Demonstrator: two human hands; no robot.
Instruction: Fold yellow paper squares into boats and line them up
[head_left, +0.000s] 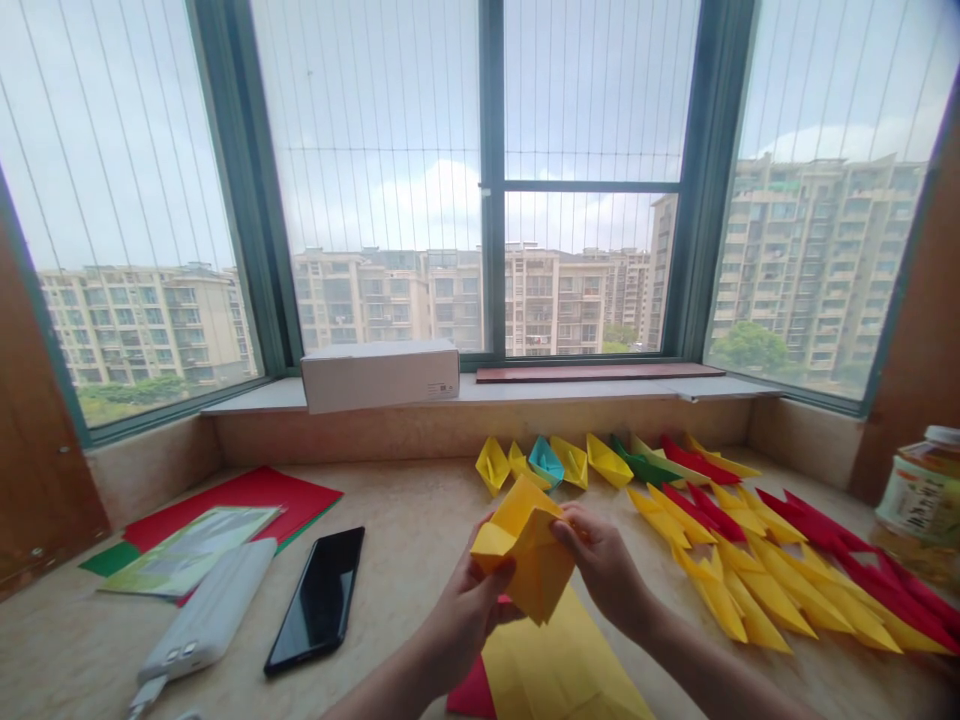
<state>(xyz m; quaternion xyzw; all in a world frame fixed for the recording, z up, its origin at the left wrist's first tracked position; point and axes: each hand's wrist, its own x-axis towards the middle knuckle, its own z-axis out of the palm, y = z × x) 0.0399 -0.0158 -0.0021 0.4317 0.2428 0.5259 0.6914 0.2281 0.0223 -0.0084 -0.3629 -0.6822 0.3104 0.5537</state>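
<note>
Between my two hands is a partly folded piece of yellow origami paper (536, 565), held up over the counter with some of its flaps spread. My left hand (472, 590) grips its left side, the thumb pressed on the front. On the right edge, my right hand (592, 555) pinches the paper between thumb and fingers. Below them lie yellow paper sheets (562, 660) with a red sheet (471, 690) showing at the left. Folded paper boats stand beyond my hands, among them a blue paper boat (546, 462) and a yellow paper boat (607, 462).
Rows of yellow and red paper boats (780, 580) fill the right side, near a plastic bottle (919, 500). To the left are a black phone (316, 600), a white power bank (210, 610) with a cable, and red paper (232, 505). A white box (380, 377) sits on the windowsill.
</note>
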